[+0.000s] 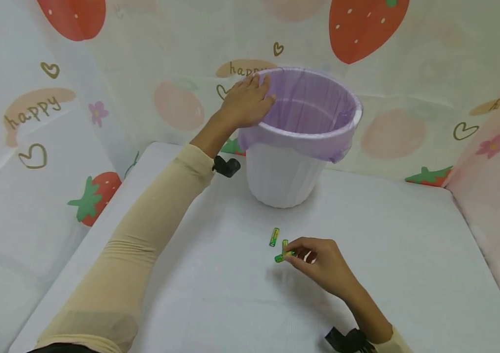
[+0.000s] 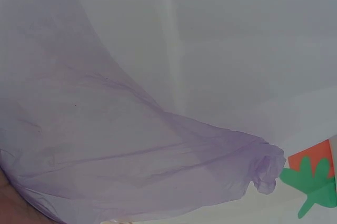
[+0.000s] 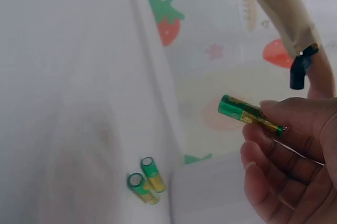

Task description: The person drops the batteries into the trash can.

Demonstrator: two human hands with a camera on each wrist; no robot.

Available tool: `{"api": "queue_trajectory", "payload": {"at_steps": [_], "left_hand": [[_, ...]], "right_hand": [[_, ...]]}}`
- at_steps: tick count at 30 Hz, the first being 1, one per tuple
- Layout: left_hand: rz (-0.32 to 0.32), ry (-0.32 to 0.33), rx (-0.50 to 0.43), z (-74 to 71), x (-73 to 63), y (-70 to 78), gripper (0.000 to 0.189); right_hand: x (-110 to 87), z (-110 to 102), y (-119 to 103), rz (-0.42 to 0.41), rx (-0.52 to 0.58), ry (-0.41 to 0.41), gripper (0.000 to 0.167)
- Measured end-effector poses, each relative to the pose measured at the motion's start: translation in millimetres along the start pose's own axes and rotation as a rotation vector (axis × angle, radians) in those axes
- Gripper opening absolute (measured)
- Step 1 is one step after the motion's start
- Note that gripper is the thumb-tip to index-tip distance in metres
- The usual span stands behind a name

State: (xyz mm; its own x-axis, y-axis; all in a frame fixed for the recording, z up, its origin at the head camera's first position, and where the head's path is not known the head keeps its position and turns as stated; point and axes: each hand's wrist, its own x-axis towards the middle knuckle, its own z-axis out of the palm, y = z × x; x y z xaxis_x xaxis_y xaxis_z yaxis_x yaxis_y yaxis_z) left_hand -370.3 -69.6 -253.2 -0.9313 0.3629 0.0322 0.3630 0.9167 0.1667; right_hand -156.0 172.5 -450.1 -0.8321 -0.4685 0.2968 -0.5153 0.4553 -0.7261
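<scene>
My right hand (image 1: 320,262) pinches a small green and yellow battery (image 3: 247,114) between thumb and fingertips, its flat green end pointing away from the palm. Two more such batteries lie close together on the white table: one battery (image 1: 274,237) in plain sight, the other battery (image 1: 285,244) partly covered by the pinching fingers. Behind them stands a white trash bin (image 1: 282,176), upright and lined with a purple bag (image 1: 304,143) folded over its rim. At the bin's left rim, my left hand (image 1: 247,103) holds on, thumb toward the inside; most of it is outside the left wrist view.
The white table (image 1: 214,294) ends at a patterned backdrop (image 1: 179,54) with strawberries and hearts on the left, back and right. Black wrist camera mounts (image 1: 226,166) sit on both forearms. The bin's mouth faces upward, its purple-lined inside visible.
</scene>
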Motion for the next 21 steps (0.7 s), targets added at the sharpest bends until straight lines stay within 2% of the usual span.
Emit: {"api": "queue_trajectory", "payload": {"at_steps": [8, 21], "left_hand": [[-0.005, -0.002, -0.001, 0.7, 1.9, 0.6, 0.067], [0.004, -0.002, -0.006, 3.0, 4.7, 1.3, 0.067]], "right_hand": [[0.3, -21.8, -21.3, -0.069, -0.007, 0.072, 0.017], [20.8, -60.4, -48.5, -0.239, -0.071, 0.179, 0.023]]}}
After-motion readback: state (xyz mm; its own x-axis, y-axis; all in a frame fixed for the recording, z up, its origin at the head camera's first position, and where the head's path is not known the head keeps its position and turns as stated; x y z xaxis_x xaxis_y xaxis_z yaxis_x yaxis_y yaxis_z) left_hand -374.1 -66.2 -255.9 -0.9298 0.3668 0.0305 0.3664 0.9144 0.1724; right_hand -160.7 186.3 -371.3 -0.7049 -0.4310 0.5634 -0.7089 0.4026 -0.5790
